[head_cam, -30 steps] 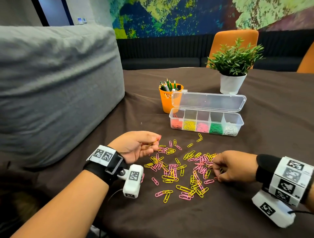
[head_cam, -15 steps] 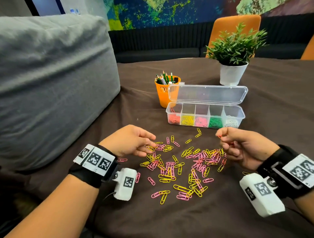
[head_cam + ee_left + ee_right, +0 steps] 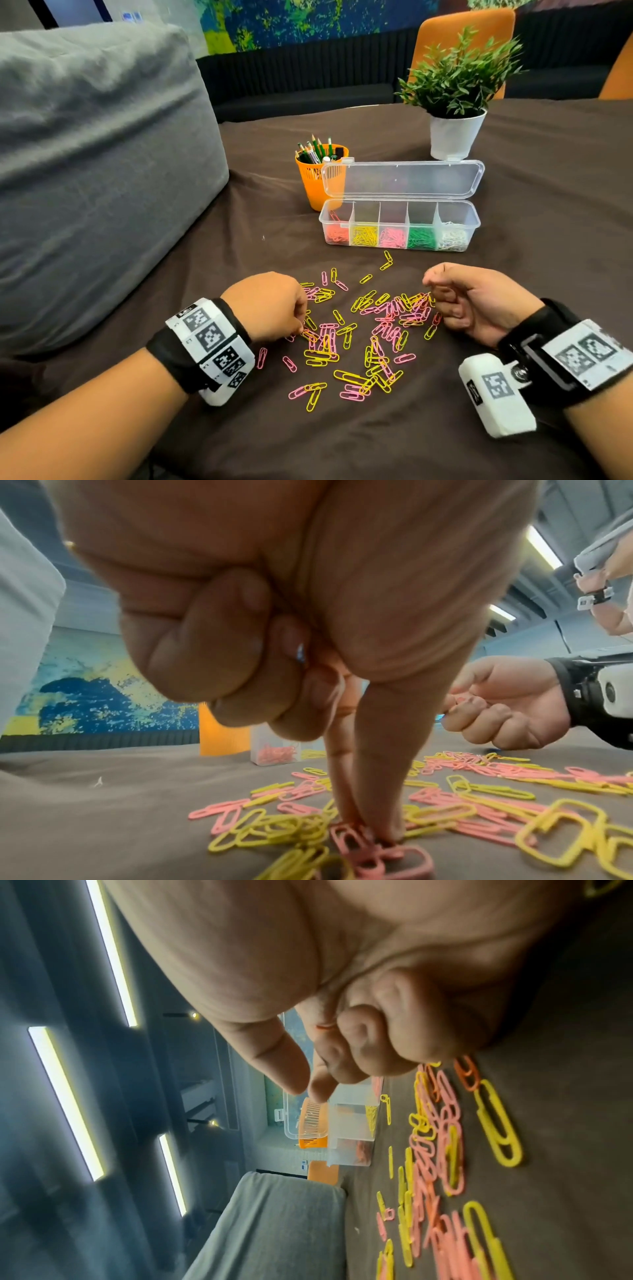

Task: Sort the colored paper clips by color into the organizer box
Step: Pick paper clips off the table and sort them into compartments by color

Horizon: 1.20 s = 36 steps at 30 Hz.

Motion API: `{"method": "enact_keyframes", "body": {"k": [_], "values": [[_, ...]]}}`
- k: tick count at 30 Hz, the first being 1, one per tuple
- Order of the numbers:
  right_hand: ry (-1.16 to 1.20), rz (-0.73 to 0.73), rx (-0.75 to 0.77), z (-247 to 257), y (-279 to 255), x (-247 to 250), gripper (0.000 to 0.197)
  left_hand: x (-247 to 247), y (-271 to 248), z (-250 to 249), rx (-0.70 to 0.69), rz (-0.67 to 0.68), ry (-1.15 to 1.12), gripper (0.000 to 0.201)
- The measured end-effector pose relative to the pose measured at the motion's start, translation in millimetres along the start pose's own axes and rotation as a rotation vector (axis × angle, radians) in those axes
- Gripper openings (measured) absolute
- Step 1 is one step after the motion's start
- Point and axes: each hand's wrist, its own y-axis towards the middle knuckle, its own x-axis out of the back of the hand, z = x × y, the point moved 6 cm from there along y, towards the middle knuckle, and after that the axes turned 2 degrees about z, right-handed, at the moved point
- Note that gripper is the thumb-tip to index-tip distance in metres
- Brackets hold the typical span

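Note:
Pink and yellow paper clips (image 3: 370,329) lie scattered on the dark brown cloth between my hands. The clear organizer box (image 3: 399,205) stands behind them with its lid open; its compartments hold red, yellow, pink, green and white clips. My left hand (image 3: 303,330) is palm down at the pile's left edge. In the left wrist view its thumb and index finger (image 3: 366,829) pinch a pink clip (image 3: 356,845) lying on the cloth. My right hand (image 3: 436,294) hovers over the pile's right side with fingers curled round a few reddish clips (image 3: 325,1027).
An orange pencil cup (image 3: 317,178) stands by the box's left end. A potted plant (image 3: 452,133) is behind the box. A large grey cushion (image 3: 96,171) fills the left side. Orange chairs (image 3: 462,37) stand past the table's far edge.
My right hand left the pile's right edge and rose with clips in its curled fingers. My left hand turned palm down and dropped onto the pile's left edge.

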Motion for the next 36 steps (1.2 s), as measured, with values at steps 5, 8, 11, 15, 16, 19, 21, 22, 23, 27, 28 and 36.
{"method": "enact_keyframes", "body": {"k": [5,8,11,15,16,19,21,22,23,27,28,36], "values": [[-0.526,0.078,0.154,8,1,-11,0.011,0,2,10,-0.004,-0.006,-0.196,0.012],[-1.008,0.182,0.236,19,1,-35,0.006,-4,-2,13,0.076,0.018,-0.877,0.013],[-1.316,0.199,0.292,27,12,-57,0.006,-7,-11,11,0.154,0.064,-1.674,0.003],[-1.601,0.225,0.214,22,29,-73,0.007,-1,-18,26,0.241,0.025,-2.009,0.012],[-1.646,0.232,0.199,21,30,-74,0.006,2,-20,34,0.255,-0.026,-2.014,0.011],[-1.673,0.261,0.179,20,34,-72,0.009,11,-32,63,0.283,-0.194,-1.983,0.012],[-1.639,0.278,0.175,20,37,-67,0.013,13,-38,81,0.293,-0.265,-1.977,0.014],[-1.605,0.283,0.171,20,37,-64,0.013,13,-38,88,0.290,-0.284,-1.998,0.018],[-1.565,0.286,0.171,21,38,-61,0.013,13,-38,94,0.286,-0.298,-2.024,0.023],[-1.444,0.300,0.177,31,36,-49,0.006,11,-34,106,0.279,-0.251,-2.106,0.023],[-1.427,0.307,0.176,35,34,-46,0.006,10,-34,106,0.274,-0.223,-2.118,0.024],[-0.647,0.318,-0.056,36,23,-33,0.015,5,-37,105,0.273,-0.072,-1.934,0.017]]}}
